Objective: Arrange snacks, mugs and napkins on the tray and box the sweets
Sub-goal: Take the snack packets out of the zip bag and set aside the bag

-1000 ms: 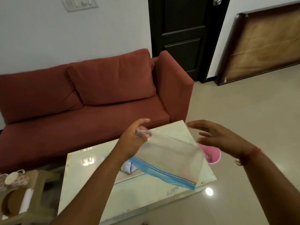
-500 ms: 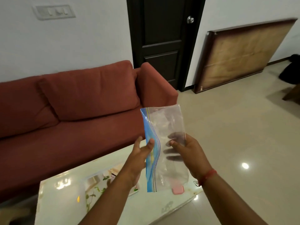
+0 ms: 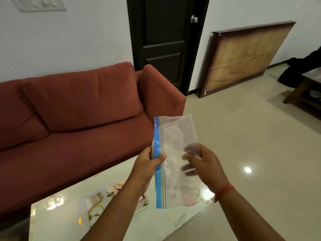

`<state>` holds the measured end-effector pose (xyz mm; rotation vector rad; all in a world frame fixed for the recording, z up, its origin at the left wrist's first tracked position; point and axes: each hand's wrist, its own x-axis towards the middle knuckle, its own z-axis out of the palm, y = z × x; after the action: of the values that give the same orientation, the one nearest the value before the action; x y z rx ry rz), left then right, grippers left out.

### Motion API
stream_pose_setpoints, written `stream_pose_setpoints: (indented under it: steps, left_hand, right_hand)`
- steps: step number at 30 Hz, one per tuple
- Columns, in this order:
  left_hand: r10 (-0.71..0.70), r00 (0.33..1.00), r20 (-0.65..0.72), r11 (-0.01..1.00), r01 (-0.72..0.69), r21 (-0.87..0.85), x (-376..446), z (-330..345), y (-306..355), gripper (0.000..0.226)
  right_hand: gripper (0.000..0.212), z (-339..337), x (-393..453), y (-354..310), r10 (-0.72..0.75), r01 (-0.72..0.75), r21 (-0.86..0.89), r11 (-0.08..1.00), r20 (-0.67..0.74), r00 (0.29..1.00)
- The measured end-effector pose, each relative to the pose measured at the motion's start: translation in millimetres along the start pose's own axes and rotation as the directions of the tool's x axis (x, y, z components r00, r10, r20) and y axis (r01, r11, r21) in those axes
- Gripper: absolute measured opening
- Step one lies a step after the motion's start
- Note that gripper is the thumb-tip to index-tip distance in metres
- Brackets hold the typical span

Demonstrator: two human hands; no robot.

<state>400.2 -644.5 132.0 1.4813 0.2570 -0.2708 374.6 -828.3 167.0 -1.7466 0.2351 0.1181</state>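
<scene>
A clear plastic zip bag (image 3: 175,136) with a blue seal strip down its left edge is held upright in front of me, above the glossy table (image 3: 151,225). My left hand (image 3: 147,164) pinches the blue strip, thumb on the near side. My right hand (image 3: 205,162) grips the bag's right side, thumb in front and fingers showing through the plastic behind it. The bag looks empty. A flat floral-printed sheet (image 3: 104,200) lies on the table under my left forearm.
A red sofa (image 3: 83,122) stands just behind the table. A dark door (image 3: 165,40) and a framed board (image 3: 243,58) leaning on the wall are further back. Tiled floor (image 3: 251,136) lies to the right, with a low wooden table (image 3: 309,91) at the far right.
The bag hung sideways from my left hand alone; it now stands upright with both hands on it. My view has swung right, away from the pink bin and side stool.
</scene>
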Motion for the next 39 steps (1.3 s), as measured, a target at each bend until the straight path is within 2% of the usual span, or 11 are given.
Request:
stream_pose_setpoints:
  steps: [6,10,14,19,22,24,26,28,31,36,39]
  left_hand:
    - [0.090,0.988,0.126,0.992,-0.078,-0.101,8,-24,2,0.035]
    - [0.093,0.977,0.192,0.981,-0.057,-0.186,11,-25,13,0.007]
    - [0.149,0.963,0.223,0.981,-0.117,-0.153,15,-19,17,0.032]
    - [-0.023,0.931,0.364,0.921,0.162,-0.355,25,-8,13,0.029]
    - [-0.141,0.913,0.383,0.980,0.183,-0.077,36,17,5,0.037]
    - [-0.089,0.958,0.273,0.993,0.064,0.099,49,40,-4,0.044]
    - [-0.002,0.984,0.181,0.986,-0.028,0.162,64,61,-6,0.048]
    - [0.031,0.989,0.142,0.975,-0.061,0.212,77,85,-5,0.050]
    - [0.066,0.993,0.095,0.960,-0.089,0.265,102,123,-7,0.050]
    - [-0.036,0.999,0.002,0.965,0.034,0.262,157,179,-40,0.046]
    - [-0.247,0.965,-0.090,0.966,0.252,0.051,191,201,-80,0.054]
  right_hand:
    - [0.037,-23,7,-5,0.011,-0.015,0.011,1.000,0.291,0.957]
    - [0.065,-23,11,1,-0.112,0.091,0.096,0.991,0.237,0.965]
    - [0.058,-25,22,17,-0.243,0.222,0.135,0.966,0.167,0.955]
    - [0.042,-49,35,19,-0.430,0.435,-0.263,0.861,0.080,0.899]
    - [0.037,-63,46,25,-0.453,0.444,-0.436,0.782,0.091,0.887]
    - [0.041,-75,55,33,-0.370,0.353,-0.287,0.890,-0.005,0.929]
    - [0.036,-87,63,39,-0.154,0.158,0.090,0.983,-0.057,0.986]
    - [0.031,-104,77,52,0.054,-0.073,0.278,0.958,0.077,0.996]
    - [0.066,-132,102,79,0.160,-0.204,0.145,0.968,0.267,0.950]
    - [0.055,-185,161,110,0.225,-0.251,0.212,0.945,0.139,0.964]
    - [0.053,-205,199,149,0.266,-0.263,0.214,0.941,0.013,0.964]
